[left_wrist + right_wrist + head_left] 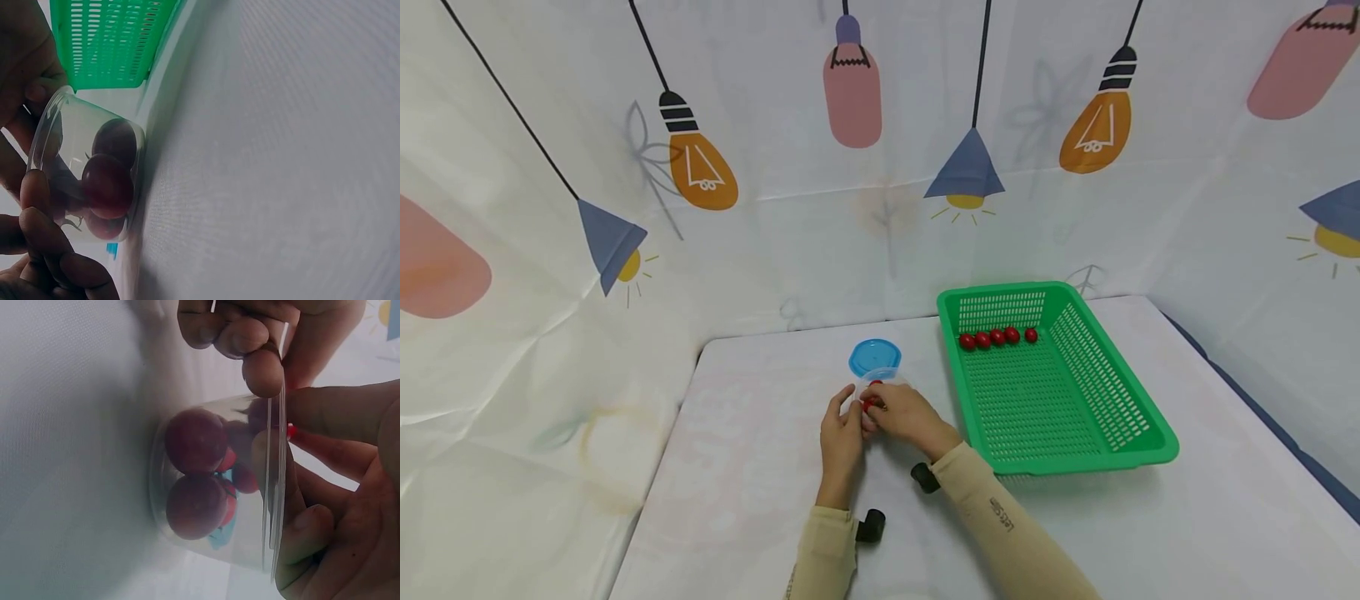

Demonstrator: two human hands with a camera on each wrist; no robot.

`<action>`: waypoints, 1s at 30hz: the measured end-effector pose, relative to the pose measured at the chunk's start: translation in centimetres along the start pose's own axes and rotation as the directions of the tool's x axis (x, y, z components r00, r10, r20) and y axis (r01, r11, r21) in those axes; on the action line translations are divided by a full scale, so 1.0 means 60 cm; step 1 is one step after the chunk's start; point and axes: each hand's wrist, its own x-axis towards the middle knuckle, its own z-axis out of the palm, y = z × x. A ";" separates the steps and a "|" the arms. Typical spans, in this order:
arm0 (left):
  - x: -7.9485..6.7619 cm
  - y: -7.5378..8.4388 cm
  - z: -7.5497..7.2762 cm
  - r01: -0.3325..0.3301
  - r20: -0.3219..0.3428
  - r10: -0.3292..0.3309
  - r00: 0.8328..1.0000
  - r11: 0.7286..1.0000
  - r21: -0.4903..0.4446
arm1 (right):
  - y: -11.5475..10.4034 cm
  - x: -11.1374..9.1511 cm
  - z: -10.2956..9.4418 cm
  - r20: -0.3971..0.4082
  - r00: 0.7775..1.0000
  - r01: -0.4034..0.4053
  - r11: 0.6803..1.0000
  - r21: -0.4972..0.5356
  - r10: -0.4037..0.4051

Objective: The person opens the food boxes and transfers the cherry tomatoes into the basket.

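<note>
Left grip (841, 437) just pinches the tub (81, 122) by its rim; if the right grip (912, 417) (can't tell if it's pinching anything) bumps it, tomatoes (197, 506) could spill.

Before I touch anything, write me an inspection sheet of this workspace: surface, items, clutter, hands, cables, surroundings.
Surface: table with a white covering, slightly wrinkled in places.
Job's things: clear tub with several red fruits inside; blue lid just beyond it; green basket to the right, five more fruits lined up near its far end.
Clutter: nothing seen.
Left hand: pinches the tub's rim.
Right hand: fingers reach into the tub; whether they grip a fruit cannot be told.
Cables: nothing seen; the cords behind are only printed.
Surroundings: pale backdrop printed with hanging lamps and bulbs.
</note>
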 end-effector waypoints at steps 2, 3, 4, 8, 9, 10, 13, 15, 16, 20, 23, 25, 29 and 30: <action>0.004 -0.012 0.001 -0.001 0.001 0.001 1.000 1.000 -0.014 | 0.000 0.000 0.000 -0.001 1.000 -0.002 1.000 0.003 0.002; 0.008 -0.021 0.002 -0.008 0.000 0.008 1.000 1.000 -0.022 | 0.001 0.000 0.000 -0.005 1.000 -0.001 1.000 0.002 0.001; 0.012 -0.031 0.003 -0.011 -0.003 0.011 1.000 1.000 -0.025 | 0.001 0.000 -0.001 -0.004 1.000 -0.005 1.000 0.004 0.005; 0.024 -0.064 0.007 -0.022 -0.017 0.022 1.000 0.999 -0.027 | 0.002 0.000 -0.001 -0.005 1.000 -0.010 1.000 0.013 0.010; 0.025 -0.068 0.008 -0.024 -0.019 0.024 1.000 0.999 -0.022 | 0.002 0.000 -0.001 -0.007 1.000 -0.010 1.000 0.018 0.010; 0.026 -0.069 0.008 -0.018 -0.021 0.017 1.000 1.000 -0.018 | 0.003 0.000 0.000 -0.011 1.000 -0.010 1.000 0.020 0.010; 0.026 -0.070 0.009 -0.006 -0.030 0.006 1.000 1.000 -0.005 | 0.005 -0.001 0.002 -0.026 1.000 -0.013 0.999 0.035 0.014; 0.026 -0.072 0.010 -0.005 -0.035 0.005 0.999 1.000 0.005 | 0.005 -0.002 0.003 -0.033 0.999 -0.027 0.998 0.055 0.029; 0.026 -0.072 0.010 -0.004 -0.038 0.005 0.999 1.000 0.010 | 0.005 -0.003 0.003 -0.036 0.999 -0.033 0.997 0.064 0.035; 0.023 -0.063 0.011 -0.003 -0.031 0.003 1.000 1.000 0.009 | 0.002 -0.006 0.001 -0.046 0.997 -0.049 0.994 0.093 0.054; 0.014 -0.040 0.008 0.002 -0.012 -0.002 1.000 1.000 0.002 | 0.000 -0.008 -0.002 -0.064 0.997 -0.037 0.995 0.091 0.043; 0.006 -0.021 0.005 0.001 -0.002 -0.001 1.000 1.000 0.007 | -0.002 -0.010 -0.004 -0.079 0.996 -0.029 0.995 0.091 0.037; -0.004 0.002 0.000 -0.001 0.002 0.001 1.000 1.000 0.008 | -0.006 -0.013 -0.012 -0.114 0.993 -0.012 0.997 0.082 0.022; -0.006 0.005 0.000 0.000 0.002 0.000 1.000 1.000 0.008 | -0.008 -0.014 -0.015 -0.120 0.993 -0.009 0.997 0.079 0.018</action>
